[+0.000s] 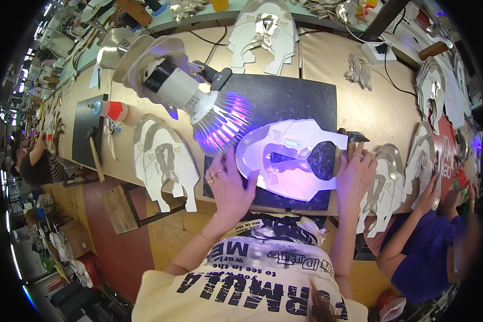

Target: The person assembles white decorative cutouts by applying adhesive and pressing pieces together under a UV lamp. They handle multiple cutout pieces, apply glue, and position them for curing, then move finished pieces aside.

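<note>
A white shoe upper (pixel 292 185) with a silvery toe band lies flat on a black board (pixel 311 99), lit purple and pink by the lamp. My left hand (pixel 231 185) rests at its toe end, fingers spread, with the thumb against its edge. At the upper's other end, my right hand (pixel 358 169) has its fingers curled around the handle of a hammer (pixel 354 138). The hammer's dark head shows above my fingers, while most of its handle is hidden by the hand.
A finned lamp (pixel 220 121) hangs over the board's left part. Stacked uppers lie left (pixel 163 158), right (pixel 386 180) and at the back (pixel 265 32). Farther left are a second hammer (pixel 95 153) and a red-banded bottle (pixel 110 109). A co-worker in purple (pixel 421 252) sits at right.
</note>
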Available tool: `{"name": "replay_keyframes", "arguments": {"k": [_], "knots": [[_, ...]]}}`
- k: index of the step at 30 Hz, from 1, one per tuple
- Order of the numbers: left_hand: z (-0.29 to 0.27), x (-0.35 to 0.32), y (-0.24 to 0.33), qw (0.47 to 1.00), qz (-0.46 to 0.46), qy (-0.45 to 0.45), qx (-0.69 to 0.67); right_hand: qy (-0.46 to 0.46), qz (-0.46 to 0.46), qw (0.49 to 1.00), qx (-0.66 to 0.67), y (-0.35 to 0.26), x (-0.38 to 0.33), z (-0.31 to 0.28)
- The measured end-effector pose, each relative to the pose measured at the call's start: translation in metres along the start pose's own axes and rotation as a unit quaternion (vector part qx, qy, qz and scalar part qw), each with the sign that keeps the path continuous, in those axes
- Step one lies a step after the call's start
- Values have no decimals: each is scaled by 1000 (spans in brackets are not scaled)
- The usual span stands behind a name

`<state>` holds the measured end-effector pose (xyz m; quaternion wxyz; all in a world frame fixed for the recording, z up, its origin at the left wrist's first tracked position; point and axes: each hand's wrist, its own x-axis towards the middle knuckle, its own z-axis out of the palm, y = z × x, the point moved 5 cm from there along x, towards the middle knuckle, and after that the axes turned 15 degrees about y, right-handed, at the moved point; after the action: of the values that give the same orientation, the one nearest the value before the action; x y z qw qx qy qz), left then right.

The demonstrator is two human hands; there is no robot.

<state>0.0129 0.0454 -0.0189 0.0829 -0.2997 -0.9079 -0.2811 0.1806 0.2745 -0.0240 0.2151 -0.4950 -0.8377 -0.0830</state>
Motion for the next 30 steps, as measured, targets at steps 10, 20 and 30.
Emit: {"name": "replay_keyframes", "arguments": {"k": [10, 20, 30], "knots": [[32, 78, -26, 971, 199, 46, -127, -17, 111, 980, 163, 15, 28, -15], [66, 109, 30, 964, 194, 16, -181, 25, -109, 947, 300, -44, 18, -64], [61, 14, 42, 965, 204, -121, -110, -110, -122, 952, 258, -59, 19, -29]]}}
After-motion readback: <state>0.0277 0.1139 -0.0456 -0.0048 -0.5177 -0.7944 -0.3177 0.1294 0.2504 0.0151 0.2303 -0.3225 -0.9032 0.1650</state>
